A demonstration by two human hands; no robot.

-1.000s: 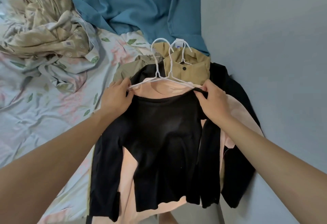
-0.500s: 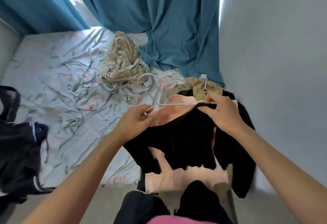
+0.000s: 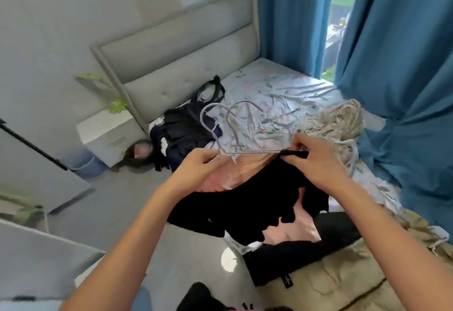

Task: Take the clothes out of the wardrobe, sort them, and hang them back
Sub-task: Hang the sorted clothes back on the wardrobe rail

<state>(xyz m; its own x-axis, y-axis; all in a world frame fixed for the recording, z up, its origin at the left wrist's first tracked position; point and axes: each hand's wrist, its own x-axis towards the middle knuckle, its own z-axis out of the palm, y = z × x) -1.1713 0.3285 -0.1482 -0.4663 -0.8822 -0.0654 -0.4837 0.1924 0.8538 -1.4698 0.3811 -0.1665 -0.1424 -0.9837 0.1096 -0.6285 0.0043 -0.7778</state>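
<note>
The left hand (image 3: 196,166) pinches the hangers (image 3: 229,134) at their left end. The black top (image 3: 247,202), over a pink one (image 3: 220,178), hangs between the hands above the bed (image 3: 282,85). The right hand (image 3: 316,161) grips its right shoulder.

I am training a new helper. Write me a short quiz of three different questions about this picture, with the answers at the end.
1. True or false: both hands hold the clothes on the white hangers.
2. Which colour is the top that hangs in front of the pink garment? A. black B. green C. yellow
3. Fill in: the pile of dark clothes lies on the bed near the ______.

Key
1. True: the left hand grips one end, the right hand pinches the black top at the other.
2. A
3. headboard
</note>
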